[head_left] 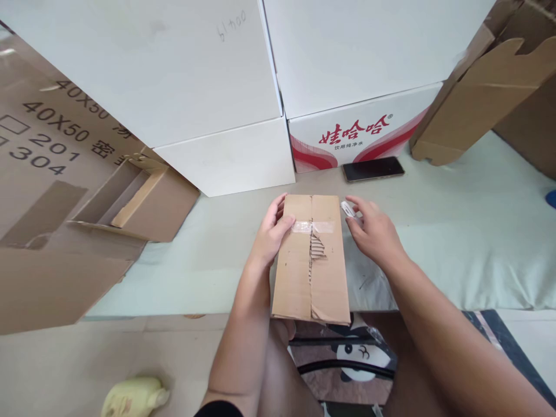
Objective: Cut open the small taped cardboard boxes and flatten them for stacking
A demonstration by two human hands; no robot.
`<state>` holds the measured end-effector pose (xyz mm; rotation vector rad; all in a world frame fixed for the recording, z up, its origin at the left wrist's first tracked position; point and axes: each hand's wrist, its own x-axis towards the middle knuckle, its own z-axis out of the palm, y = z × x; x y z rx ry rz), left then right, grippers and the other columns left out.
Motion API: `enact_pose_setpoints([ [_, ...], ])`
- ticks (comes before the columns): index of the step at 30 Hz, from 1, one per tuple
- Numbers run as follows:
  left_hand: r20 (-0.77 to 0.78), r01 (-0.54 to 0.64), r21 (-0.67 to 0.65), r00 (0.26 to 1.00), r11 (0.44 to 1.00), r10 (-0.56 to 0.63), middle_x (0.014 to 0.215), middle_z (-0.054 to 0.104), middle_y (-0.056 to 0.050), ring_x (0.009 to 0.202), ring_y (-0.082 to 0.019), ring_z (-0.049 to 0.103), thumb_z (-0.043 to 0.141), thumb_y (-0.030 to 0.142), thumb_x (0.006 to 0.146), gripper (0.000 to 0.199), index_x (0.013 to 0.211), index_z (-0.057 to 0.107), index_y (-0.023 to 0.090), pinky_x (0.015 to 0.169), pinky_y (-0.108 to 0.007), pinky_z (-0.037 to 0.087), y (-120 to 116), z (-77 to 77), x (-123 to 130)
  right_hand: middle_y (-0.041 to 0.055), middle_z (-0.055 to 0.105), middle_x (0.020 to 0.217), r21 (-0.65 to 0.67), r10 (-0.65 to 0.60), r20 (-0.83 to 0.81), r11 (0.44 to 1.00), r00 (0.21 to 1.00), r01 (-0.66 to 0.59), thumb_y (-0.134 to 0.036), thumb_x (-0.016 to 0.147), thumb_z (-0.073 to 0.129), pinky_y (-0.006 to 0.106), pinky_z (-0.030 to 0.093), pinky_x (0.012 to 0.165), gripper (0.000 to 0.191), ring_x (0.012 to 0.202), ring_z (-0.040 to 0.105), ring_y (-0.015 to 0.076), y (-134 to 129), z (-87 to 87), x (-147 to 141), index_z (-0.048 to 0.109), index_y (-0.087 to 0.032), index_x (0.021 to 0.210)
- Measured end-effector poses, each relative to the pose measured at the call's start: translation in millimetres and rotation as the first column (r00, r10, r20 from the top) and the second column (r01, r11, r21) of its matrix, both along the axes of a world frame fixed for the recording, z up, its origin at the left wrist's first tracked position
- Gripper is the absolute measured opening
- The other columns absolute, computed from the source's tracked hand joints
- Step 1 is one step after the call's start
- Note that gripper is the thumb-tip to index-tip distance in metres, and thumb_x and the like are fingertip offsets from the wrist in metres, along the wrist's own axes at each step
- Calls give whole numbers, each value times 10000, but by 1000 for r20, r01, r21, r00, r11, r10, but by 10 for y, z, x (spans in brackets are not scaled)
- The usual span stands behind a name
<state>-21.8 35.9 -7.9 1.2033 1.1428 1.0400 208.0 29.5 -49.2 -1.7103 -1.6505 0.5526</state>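
Note:
A flat brown cardboard box (293,272) lies at the near edge of the cloth-covered surface, its front end jutting slightly past it. Clear tape (321,227) crosses its centre seam, which has a ragged, torn patch beside it. My left hand (273,229) grips the box's upper left side, thumb on top and fingers along the side. Just off the upper right side, my right hand (371,229) holds a small white object that looks like a box cutter (348,209) between thumb and fingers. Whether a blade is out, I cannot tell.
A black phone (373,169) lies behind the box, against a printed carton (360,136). White boxes (217,69) are stacked at the back. Open brown cartons stand left (160,202) and right (473,98). A yellowish bottle (130,397) is on the floor.

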Motion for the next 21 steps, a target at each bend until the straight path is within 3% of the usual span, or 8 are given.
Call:
enact_pose_setpoints([
  [9, 11, -13, -17, 1000, 1000, 13, 1612, 466, -136, 1475, -349, 456, 674, 440, 814, 740, 1473, 430, 208, 1190, -464, 426, 0, 6, 3, 141, 683, 1112, -26, 25, -44, 999, 999, -26, -276, 849, 498, 512, 550, 860, 474, 777, 650, 250, 16, -1, 6, 660, -199, 1287],
  [13, 1, -5, -14, 1000, 1000, 5, 1614, 461, -138, 1481, -352, 448, 665, 449, 820, 741, 1479, 428, 208, 1189, -464, 426, 2, 4, -4, 131, 667, 1122, 1, -12, -105, 1000, 994, 13, -218, 795, 502, 503, 559, 852, 528, 794, 654, 239, 11, 27, 16, 647, -204, 1302],
  [21, 5, -3, -8, 1000, 1000, 3, 1604, 480, -118, 1472, -338, 464, 665, 447, 830, 705, 1462, 447, 224, 1175, -449, 441, -1, -1, 2, 107, 610, 1186, 85, -125, -325, 983, 938, 160, -257, 830, 558, 440, 602, 753, 525, 832, 697, 215, -10, 126, 45, 591, -243, 1354],
])
